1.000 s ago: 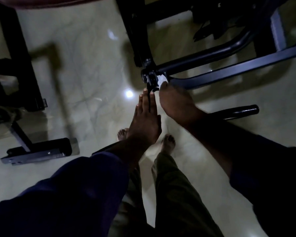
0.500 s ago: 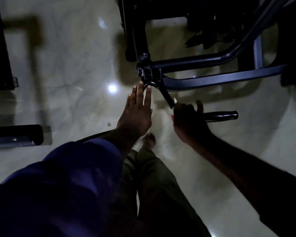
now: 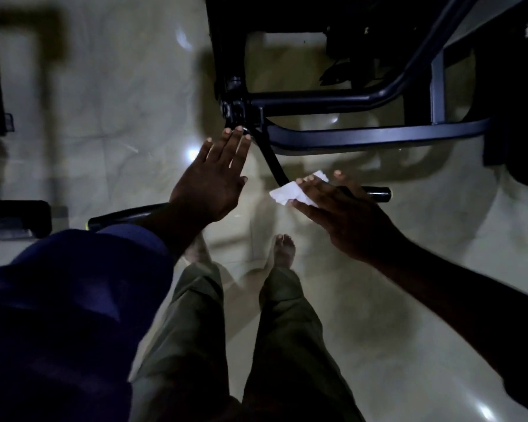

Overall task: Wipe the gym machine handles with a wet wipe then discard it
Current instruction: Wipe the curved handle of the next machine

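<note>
Head view: glossy pale marbled floor [image 3: 110, 123] seen, light glints reflected. Black tubular machine frame [image 3: 363, 137] set across upper right of frame.

Right handle [image 3: 378, 193], glossy black cylinder, lain with long axis horizontal, free end pointed right.

White crumpled wet wipe [image 3: 288, 193] pressed at frame centre under right hand [image 3: 345, 214], fingers laid flat over handle.

Left hand [image 3: 214, 184] spread flat, fingertips touching frame joint [image 3: 238, 117].

Second handle [image 3: 122, 216] partly hidden beneath left wrist.

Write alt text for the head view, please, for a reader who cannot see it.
The right hand presses a white wipe on a black handle of a gym machine. The left hand is open, fingers spread near the frame joint. Bare feet stand on a glossy floor.
</note>
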`<state>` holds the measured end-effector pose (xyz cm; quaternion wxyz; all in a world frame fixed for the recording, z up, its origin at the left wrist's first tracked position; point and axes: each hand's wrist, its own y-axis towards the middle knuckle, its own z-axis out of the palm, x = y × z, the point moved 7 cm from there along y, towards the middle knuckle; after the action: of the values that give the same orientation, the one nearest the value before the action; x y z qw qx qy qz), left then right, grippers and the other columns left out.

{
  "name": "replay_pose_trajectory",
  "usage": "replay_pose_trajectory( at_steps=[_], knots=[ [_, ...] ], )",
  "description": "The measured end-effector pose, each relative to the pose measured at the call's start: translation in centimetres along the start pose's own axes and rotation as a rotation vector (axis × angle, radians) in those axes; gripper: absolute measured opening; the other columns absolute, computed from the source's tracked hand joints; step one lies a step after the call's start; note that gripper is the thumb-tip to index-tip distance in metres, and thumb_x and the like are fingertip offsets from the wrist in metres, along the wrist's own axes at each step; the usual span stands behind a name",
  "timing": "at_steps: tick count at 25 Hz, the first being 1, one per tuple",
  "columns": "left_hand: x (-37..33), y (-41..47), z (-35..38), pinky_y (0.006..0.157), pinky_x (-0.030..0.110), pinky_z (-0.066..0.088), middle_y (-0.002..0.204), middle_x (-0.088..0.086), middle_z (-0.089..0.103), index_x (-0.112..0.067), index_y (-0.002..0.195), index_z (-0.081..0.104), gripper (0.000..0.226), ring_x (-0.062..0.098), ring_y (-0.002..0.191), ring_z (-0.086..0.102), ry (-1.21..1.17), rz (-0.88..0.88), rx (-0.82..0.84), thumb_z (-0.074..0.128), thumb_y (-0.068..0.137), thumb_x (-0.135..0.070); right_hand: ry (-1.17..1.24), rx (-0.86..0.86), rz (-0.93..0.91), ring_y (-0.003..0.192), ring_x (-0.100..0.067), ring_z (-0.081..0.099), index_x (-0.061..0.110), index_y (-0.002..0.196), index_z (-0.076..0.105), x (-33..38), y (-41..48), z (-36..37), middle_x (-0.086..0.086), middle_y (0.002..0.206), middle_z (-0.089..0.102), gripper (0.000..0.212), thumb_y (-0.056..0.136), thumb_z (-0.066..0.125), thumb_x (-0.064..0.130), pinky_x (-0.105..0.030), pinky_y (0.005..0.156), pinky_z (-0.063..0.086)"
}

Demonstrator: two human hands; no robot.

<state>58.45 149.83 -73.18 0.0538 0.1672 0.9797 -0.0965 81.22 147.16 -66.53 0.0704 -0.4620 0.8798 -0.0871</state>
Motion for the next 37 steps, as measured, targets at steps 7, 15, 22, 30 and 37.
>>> replay_pose_trajectory(
  at_steps=[7, 15, 22, 30, 37],
  knots=[
    [-3.2, 0.0, -1.8, 0.127, 0.052, 0.02, 0.169, 0.019, 0.022, -0.001, 0.161, 0.024, 0.063, 0.034, 0.158, 0.02, 0.011, 0.17, -0.059, 0.029, 0.112, -0.041, 0.025, -0.084, 0.275, 0.155, -0.036, 0.022, 0.005, 0.157, 0.033, -3.1, -3.1, -0.1, -0.023, 0.166, 0.023, 0.055, 0.109, 0.039, 0.03, -0.057, 0.123, 0.019],
    [-7.6, 8.3, -0.3, 0.124, 0.056, 0.023, 0.15, 0.023, 0.054, 0.0, 0.142, 0.057, 0.067, 0.038, 0.142, 0.048, -0.547, -0.262, -0.075, 0.037, 0.101, -0.05, 0.176, 0.025, 0.321, 0.106, -0.033, 0.057, 0.015, 0.133, 0.055, -5.4, -3.7, 2.0, -0.009, 0.116, 0.062, 0.06, 0.105, 0.027, 0.059, -0.047, 0.099, 0.04],
    [-6.4, 10.2, 1.6, 0.119, 0.046, 0.02, 0.13, 0.015, 0.067, -0.005, 0.129, 0.066, 0.053, 0.038, 0.126, 0.057, -0.285, -0.377, -0.08, 0.046, 0.089, -0.034, 0.104, 0.086, 0.315, 0.091, -0.033, 0.054, 0.01, 0.117, 0.054, -2.0, 1.1, 3.0, -0.014, 0.101, 0.059, 0.032, 0.101, 0.039, 0.034, -0.048, 0.086, 0.038],
    [-6.5, 10.2, 1.5, 0.126, 0.048, 0.01, 0.145, 0.01, 0.059, -0.009, 0.136, 0.063, 0.058, 0.034, 0.14, 0.047, -0.36, -0.417, -0.016, 0.046, 0.085, -0.031, 0.115, 0.134, 0.316, 0.085, -0.03, 0.059, 0.014, 0.116, 0.057, -7.6, -3.4, 4.4, -0.007, 0.098, 0.062, 0.054, 0.102, 0.033, 0.061, -0.046, 0.079, 0.044],
    [-6.7, 10.1, 1.5, 0.123, 0.054, 0.018, 0.136, 0.014, 0.065, -0.006, 0.128, 0.068, 0.053, 0.04, 0.133, 0.053, -0.344, -0.394, -0.094, 0.051, 0.081, -0.024, 0.222, 0.079, 0.304, 0.071, -0.028, 0.063, 0.018, 0.099, 0.055, -3.8, 1.9, 2.5, -0.005, 0.084, 0.066, 0.063, 0.099, 0.019, 0.069, -0.039, 0.071, 0.047]
  ],
)
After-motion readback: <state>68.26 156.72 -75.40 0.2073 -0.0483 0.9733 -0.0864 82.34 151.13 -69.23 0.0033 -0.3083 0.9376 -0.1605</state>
